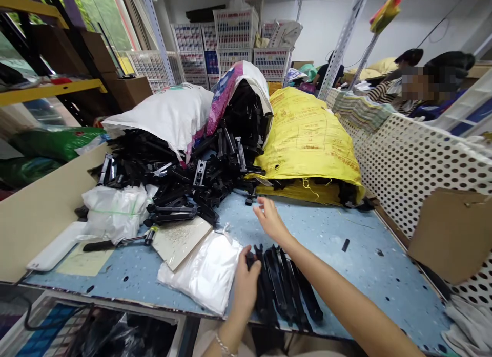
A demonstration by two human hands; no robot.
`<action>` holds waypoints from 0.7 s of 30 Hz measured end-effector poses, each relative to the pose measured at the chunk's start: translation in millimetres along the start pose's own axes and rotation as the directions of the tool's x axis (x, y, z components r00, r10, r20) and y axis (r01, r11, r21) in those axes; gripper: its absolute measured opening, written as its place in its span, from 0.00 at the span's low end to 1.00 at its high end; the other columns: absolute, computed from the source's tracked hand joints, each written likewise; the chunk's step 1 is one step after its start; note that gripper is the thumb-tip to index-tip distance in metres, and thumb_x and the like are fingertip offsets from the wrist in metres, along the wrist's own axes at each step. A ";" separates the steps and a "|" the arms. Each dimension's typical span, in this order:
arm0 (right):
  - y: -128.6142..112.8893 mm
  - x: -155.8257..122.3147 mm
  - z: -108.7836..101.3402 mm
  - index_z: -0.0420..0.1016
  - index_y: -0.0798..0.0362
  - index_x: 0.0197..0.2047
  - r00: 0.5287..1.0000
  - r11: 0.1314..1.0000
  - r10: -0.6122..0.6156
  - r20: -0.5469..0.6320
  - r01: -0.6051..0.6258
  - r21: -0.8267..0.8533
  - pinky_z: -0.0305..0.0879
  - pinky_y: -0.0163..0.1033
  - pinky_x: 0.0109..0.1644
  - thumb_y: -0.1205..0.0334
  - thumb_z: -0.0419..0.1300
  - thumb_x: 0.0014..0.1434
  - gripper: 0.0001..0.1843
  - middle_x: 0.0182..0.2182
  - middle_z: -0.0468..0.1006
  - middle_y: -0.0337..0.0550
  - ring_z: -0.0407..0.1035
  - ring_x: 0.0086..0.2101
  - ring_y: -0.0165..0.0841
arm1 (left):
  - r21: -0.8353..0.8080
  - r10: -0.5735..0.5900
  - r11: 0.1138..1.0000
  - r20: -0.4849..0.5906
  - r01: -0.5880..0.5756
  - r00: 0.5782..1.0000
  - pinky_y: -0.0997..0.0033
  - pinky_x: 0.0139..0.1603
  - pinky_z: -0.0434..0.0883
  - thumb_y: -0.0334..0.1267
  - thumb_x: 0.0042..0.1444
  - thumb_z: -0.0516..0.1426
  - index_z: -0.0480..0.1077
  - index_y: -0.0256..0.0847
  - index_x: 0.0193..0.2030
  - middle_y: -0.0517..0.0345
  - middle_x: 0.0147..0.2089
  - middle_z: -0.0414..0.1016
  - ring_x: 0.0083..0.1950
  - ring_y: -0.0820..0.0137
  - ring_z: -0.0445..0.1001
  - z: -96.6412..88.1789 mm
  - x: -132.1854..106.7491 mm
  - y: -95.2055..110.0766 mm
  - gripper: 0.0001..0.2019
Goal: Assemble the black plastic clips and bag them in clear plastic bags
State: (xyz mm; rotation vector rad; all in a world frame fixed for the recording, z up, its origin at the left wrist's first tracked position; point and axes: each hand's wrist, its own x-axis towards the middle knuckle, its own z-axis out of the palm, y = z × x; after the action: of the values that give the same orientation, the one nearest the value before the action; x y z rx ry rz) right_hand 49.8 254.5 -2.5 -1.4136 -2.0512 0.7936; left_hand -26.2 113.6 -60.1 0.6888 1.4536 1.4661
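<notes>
I read the desk (326,265) as pale blue, flecked with white and dark specks. The row of parts (275,282) shows plain black to me, and the heap (180,185) is black with silvery-grey glints. I make out red print on the bright yellow sack (311,131), pink and purple on the white-sided middle sack (226,88), and a mostly white left sack (165,108). On my right, a white panel (426,157) carries dark dots, the cardboard (449,234) is brown, and the cloth (363,113) is striped in muted green.
</notes>
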 end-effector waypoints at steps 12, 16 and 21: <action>15.8 27.4 -13.6 0.73 0.55 0.42 0.984 0.980 0.175 -0.015 -0.176 -0.090 0.64 0.39 0.40 0.58 0.51 0.59 0.14 0.34 0.78 0.47 0.72 0.37 0.40 | -0.130 0.039 0.991 0.106 -0.025 0.994 0.57 0.67 0.54 0.46 0.54 0.60 0.65 0.40 0.57 0.43 0.62 0.65 0.65 0.58 0.61 8.5 26.7 6.8 0.25; 20.5 -69.5 -25.0 0.71 0.51 0.46 0.989 0.991 -0.119 0.092 0.124 -0.057 0.65 0.42 0.43 0.58 0.58 0.56 0.14 0.38 0.76 0.44 0.70 0.39 0.40 | -0.422 -0.139 0.877 0.234 0.229 0.962 0.63 0.48 0.72 0.54 0.51 0.62 0.66 0.41 0.50 0.49 0.46 0.76 0.45 0.63 0.77 17.4 42.6 41.4 0.25; 22.6 -114.6 -40.7 0.63 0.49 0.55 0.932 0.931 -0.363 -0.020 0.363 0.036 0.67 0.45 0.43 0.57 0.51 0.65 0.16 0.41 0.73 0.48 0.68 0.40 0.39 | -0.299 -0.141 0.919 0.357 0.256 0.923 0.76 0.27 0.69 0.50 0.47 0.64 0.68 0.39 0.43 0.64 0.25 0.71 0.23 0.74 0.71 25.4 16.3 69.1 0.22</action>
State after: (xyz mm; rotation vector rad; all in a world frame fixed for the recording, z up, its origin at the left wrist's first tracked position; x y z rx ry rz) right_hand 129.4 159.7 -0.6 -0.9699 -2.1846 0.6586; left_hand -25.9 148.4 6.9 0.5194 0.9509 1.3229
